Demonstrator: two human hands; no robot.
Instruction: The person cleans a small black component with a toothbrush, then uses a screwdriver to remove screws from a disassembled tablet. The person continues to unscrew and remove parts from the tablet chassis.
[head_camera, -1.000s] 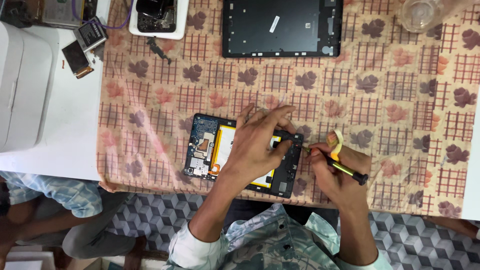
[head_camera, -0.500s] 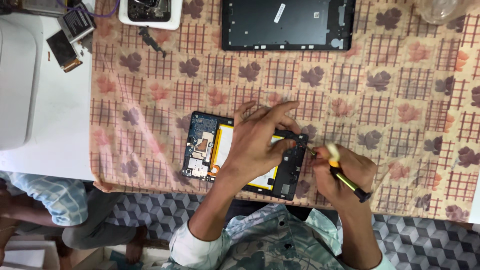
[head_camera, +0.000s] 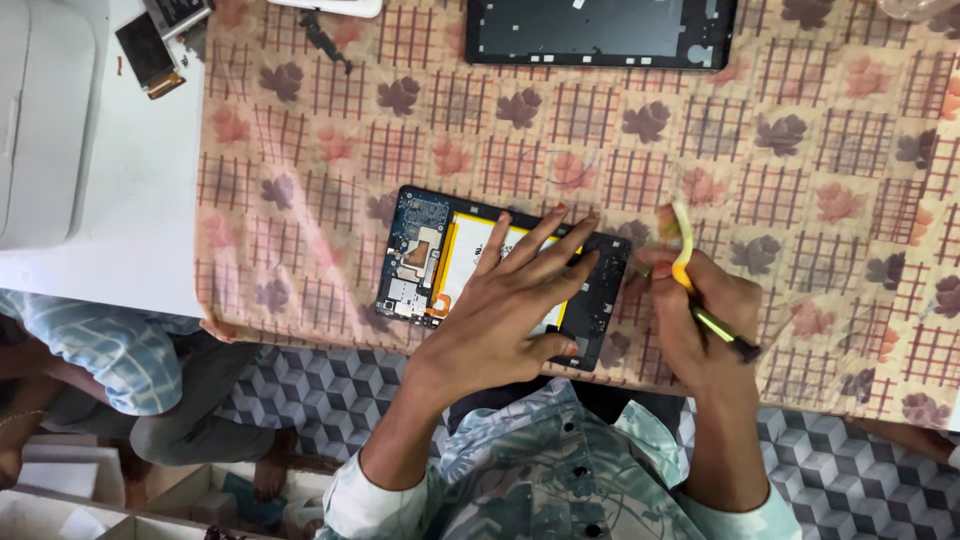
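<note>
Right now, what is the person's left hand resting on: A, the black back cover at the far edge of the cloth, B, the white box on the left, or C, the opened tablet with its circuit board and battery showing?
C: the left hand lies flat across the opened tablet, while the right hand holds a yellow tool beside it.

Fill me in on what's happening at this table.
A person is working on an opened tablet lying on a patterned cloth. The left hand presses flat on it, over its battery and frame. The right hand has a yellow-handled tool in its grip, tip near the tablet's right edge. A detached black back cover lies at the far edge, and small parts sit on the white table.
</note>
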